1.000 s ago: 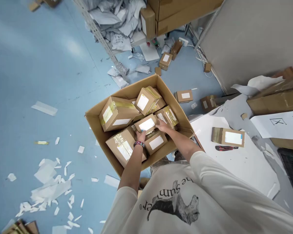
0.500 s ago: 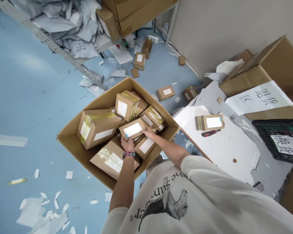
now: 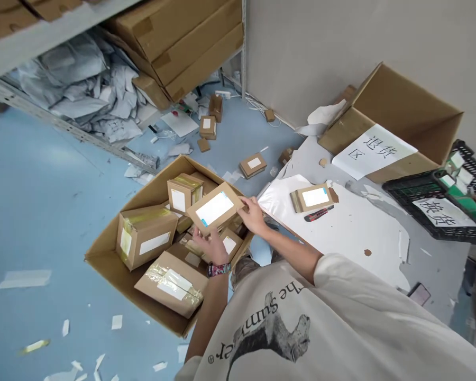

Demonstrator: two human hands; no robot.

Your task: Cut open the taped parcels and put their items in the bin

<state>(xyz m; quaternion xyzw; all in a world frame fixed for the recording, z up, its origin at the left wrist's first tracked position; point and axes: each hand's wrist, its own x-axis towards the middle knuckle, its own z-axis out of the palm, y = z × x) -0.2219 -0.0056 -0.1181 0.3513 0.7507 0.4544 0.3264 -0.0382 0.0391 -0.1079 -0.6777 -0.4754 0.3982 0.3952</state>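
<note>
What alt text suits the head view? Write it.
The left hand and right hand hold a kraft parcel with a white label above an open cardboard carton of taped parcels. A box cutter lies on white sheeting to the right.

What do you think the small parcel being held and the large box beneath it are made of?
The small parcel looks like matte brown card, with a smooth white paper label. The large box looks like corrugated cardboard, going by its thick folded flaps.

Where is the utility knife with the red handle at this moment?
In the head view, the red-handled utility knife lies on the white sheet, to the right of the person's right hand and just below the small brown parcel.
</note>
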